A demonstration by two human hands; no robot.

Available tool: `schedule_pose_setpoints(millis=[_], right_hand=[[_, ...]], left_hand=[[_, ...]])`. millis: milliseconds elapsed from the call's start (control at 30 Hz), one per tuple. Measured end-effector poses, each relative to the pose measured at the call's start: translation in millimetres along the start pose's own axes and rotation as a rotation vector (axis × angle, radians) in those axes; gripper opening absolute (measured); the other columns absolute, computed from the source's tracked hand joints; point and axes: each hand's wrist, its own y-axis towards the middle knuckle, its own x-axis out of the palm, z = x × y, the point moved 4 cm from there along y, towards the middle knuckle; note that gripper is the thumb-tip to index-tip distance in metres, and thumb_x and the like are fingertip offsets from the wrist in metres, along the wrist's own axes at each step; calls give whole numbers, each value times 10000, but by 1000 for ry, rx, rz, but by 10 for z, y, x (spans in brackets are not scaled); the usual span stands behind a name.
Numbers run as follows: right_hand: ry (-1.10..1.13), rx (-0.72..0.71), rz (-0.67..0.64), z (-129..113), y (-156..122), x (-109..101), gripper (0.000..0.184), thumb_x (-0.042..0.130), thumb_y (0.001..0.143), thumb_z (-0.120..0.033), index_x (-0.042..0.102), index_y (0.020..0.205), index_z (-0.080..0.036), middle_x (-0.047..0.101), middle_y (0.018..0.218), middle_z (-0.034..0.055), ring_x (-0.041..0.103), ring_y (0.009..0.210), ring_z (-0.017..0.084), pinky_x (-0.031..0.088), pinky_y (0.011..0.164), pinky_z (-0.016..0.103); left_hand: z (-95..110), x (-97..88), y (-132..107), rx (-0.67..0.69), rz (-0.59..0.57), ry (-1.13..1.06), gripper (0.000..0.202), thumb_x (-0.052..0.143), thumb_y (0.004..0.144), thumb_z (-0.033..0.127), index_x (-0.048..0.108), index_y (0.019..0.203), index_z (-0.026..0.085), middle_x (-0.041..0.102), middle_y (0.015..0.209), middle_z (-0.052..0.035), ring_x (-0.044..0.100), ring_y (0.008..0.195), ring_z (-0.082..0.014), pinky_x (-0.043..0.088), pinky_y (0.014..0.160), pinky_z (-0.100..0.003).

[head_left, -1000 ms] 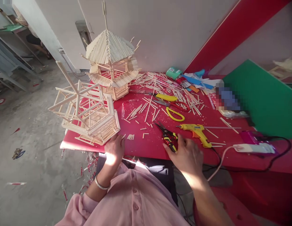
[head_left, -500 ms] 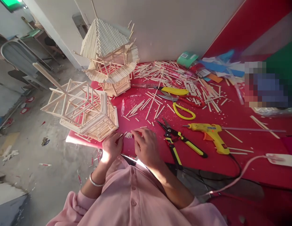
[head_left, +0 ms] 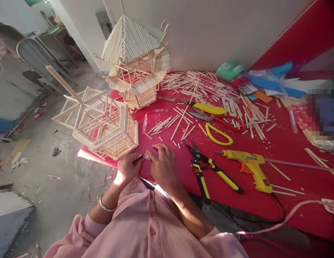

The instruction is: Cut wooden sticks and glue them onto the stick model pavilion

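Observation:
A small row of short wooden sticks (head_left: pixel 146 156) lies on the red tabletop between my two hands. My left hand (head_left: pixel 129 166) is at the row's left end, thumb and forefinger drawn close; whatever lies between them is too small to make out. On the other side, my right hand (head_left: pixel 163 164) has its fingers stretched forward and its thumb apart, close to the sticks. Just behind my left hand stands an open stick framework (head_left: pixel 99 125) with a slatted base and a long stick bundle jutting up. Further back is a tiered stick pagoda (head_left: pixel 134 64) with a slatted roof.
Wire strippers (head_left: pixel 210 168) and a yellow glue gun (head_left: pixel 247 166) lie to the right, a cable trailing off the edge. Scissors (head_left: pixel 219 133), a yellow-handled cutter (head_left: pixel 210 108) and many loose sticks (head_left: pixel 191 84) cover the back. A person (head_left: pixel 8 43) is at far left.
The view has swung left, so the tabletop things sit further right. My right hand's fingers have straightened beside the short sticks. My left hand stays at the row's left end.

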Motion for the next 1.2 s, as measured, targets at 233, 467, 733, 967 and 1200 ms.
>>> schedule_pose_setpoints(millis=[233, 467, 733, 967, 1200], right_hand=[[134, 21, 253, 58, -57, -126, 388, 474, 864, -80, 624, 1206, -187, 616, 1140, 127, 538, 1094, 257, 422, 949, 444], [430, -18, 298, -94, -370, -333, 339, 548, 872, -148, 594, 1203, -209, 666, 972, 81, 617, 847, 193, 507, 758, 325], [459, -50, -56, -397, -479, -142, 241, 458, 959, -223, 679, 869, -189, 679, 701, 40, 616, 626, 146, 456, 609, 248], [367, 237, 172, 108, -404, -230, 229, 542, 938, -323, 712, 1029, -199, 740, 764, 44, 673, 650, 149, 493, 642, 226], [271, 266, 215, 228, -347, -155, 256, 535, 938, -368, 721, 983, -197, 760, 822, 71, 695, 689, 180, 502, 648, 251]], left_hand=[[89, -84, -49, 33, 86, -87, 119, 630, 858, 235, 739, 888, 195, 695, 833, -48, 657, 756, -163, 519, 687, -261], [356, -295, -390, 32, 77, -510, 219, 525, 947, 251, 728, 950, 170, 667, 810, -53, 629, 712, -142, 501, 640, -238], [124, -151, -396, -178, 143, -627, 326, 486, 965, 381, 746, 965, 182, 719, 890, -65, 678, 832, -180, 552, 755, -278], [87, -74, -164, 95, 245, -114, 143, 616, 873, 245, 743, 849, 185, 695, 834, -52, 666, 729, -153, 519, 638, -241], [125, 68, -36, 13, 125, 86, 108, 650, 847, 256, 751, 865, 225, 723, 864, -13, 691, 740, -149, 452, 561, -218]])
